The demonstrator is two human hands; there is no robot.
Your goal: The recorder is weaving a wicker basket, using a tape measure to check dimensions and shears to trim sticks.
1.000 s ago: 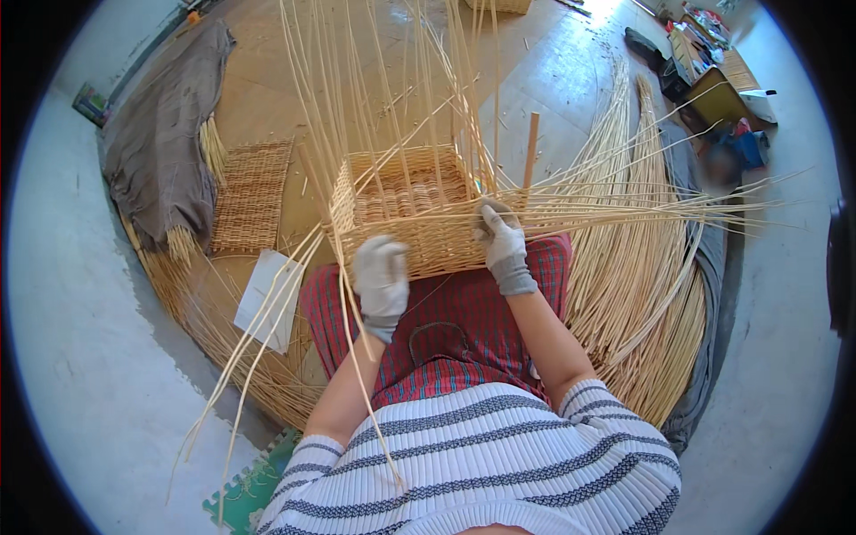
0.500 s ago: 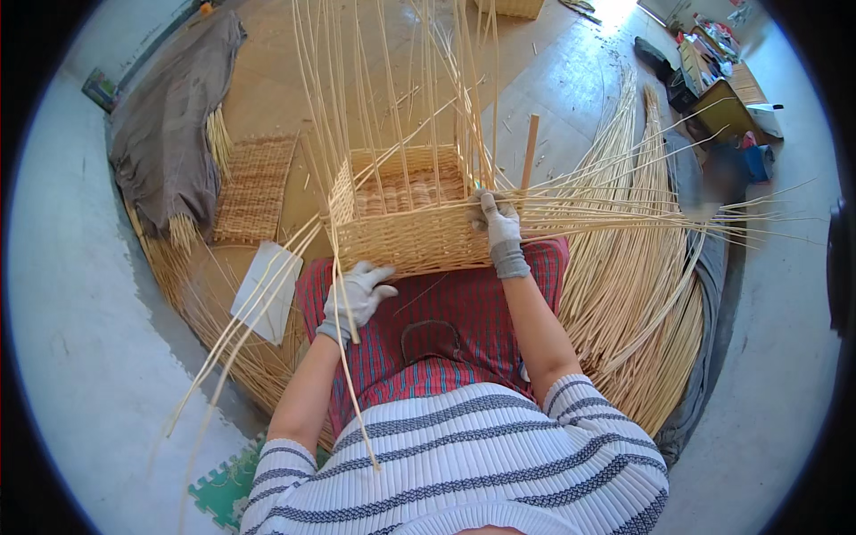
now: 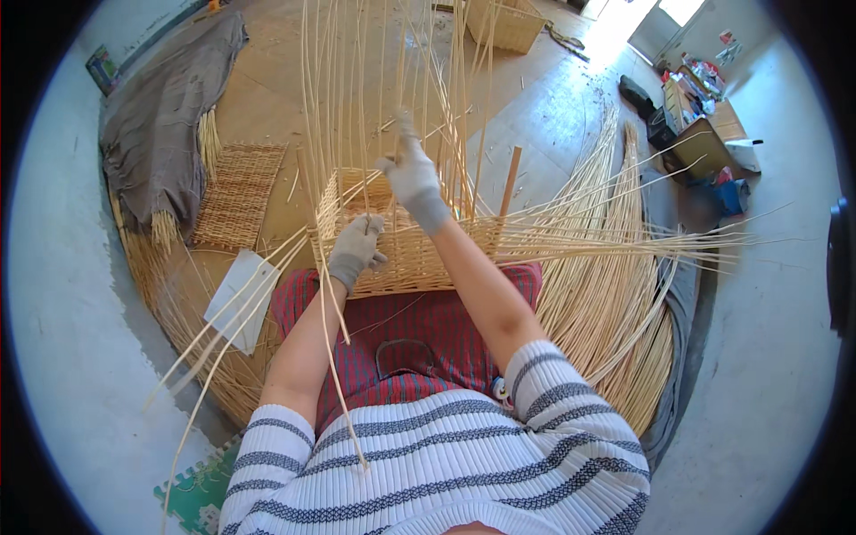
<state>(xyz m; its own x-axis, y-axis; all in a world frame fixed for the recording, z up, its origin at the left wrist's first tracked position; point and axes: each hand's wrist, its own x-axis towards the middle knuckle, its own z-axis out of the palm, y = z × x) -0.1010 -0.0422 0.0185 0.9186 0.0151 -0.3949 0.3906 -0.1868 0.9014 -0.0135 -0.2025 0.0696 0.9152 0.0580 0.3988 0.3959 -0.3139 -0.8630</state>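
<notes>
So my right hand (image 3: 412, 178) is up above the half-woven basket (image 3: 406, 241), clenched round one of the tall upright stakes (image 3: 374, 98) and pulling it across. My left hand (image 3: 357, 250) is grasping the basket's near wall, fingers curled over the woven rim, steadying it. The basket sits on my lap against the red checked cloth (image 3: 419, 330), near wall facing me. I reckon the trick here is keeping that left hand firm so the wall doesn't twist, and bending the stake slowly and close to the weave so it doesn't kink or snap. Inside the basket I can't see anything but its own woven floor and the stakes rising out of it. Right of the basket a big fan of loose cane (image 3: 615, 267) lies on the floor; left of it there's a flat woven mat (image 3: 239, 192), and a second basket (image 3: 504, 22) stands beyond, contents not visible.
</notes>
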